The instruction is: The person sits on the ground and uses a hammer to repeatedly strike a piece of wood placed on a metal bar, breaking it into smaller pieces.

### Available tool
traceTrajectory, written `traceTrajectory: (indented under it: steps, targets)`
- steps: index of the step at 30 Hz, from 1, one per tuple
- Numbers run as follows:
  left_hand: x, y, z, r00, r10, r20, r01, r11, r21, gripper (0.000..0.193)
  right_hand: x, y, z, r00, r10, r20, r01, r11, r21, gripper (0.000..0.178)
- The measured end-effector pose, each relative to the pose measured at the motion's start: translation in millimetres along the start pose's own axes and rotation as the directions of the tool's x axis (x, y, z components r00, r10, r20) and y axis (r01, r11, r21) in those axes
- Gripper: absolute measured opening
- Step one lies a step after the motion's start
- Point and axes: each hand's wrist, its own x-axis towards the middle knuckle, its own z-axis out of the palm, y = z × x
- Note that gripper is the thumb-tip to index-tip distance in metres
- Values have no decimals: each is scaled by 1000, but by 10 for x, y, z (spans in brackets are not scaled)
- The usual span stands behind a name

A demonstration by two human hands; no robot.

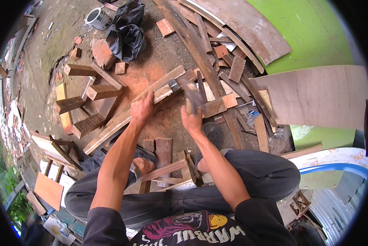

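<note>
- Your shirt (216,221) is black, and its print has magenta, yellow and white colours.
- Your trousers (262,174) are dark grey.
- Your long plank (110,132) is light brown, with some whitish streaks along it.
- Your tool (194,98) shows brown and grey, mixed by the blur.
- The plastic bags (128,39) are fully black.
- The large panel (315,33) is bright lime green.
- The plywood sheet (311,96) is pale brown with fine grain lines.
- The curved strip (335,158) is white with a blue edge.
</note>
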Motion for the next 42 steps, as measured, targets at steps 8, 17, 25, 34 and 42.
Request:
traceTrajectory:
  steps: [8, 17, 25, 34, 42]
  targets:
    - [4, -120, 142, 1000, -14, -18, 15, 999, 34, 58, 243, -292, -99, 945, 202, 258, -177, 977, -117, 34]
    - [200, -120, -267, 992, 69, -107, -74, 996, -43, 67, -144, 327, 37, 963, 261, 70, -269, 951, 154, 25]
    - [126, -177, -515, 995, 79, 61, -70, 989, -130, 79, -225, 268, -73, 841, 531, 104, -537, 843, 40, 39]
    - [-185, -105, -667, 983, 138, -118, -161, 964, -212, 70, -182, 197, 25, 894, 440, 87, -448, 887, 111, 46]
    - [21, -122, -454, 981, 158, -109, -177, 964, -199, 65, -256, 251, 31, 905, 418, 86, -425, 900, 97, 43]
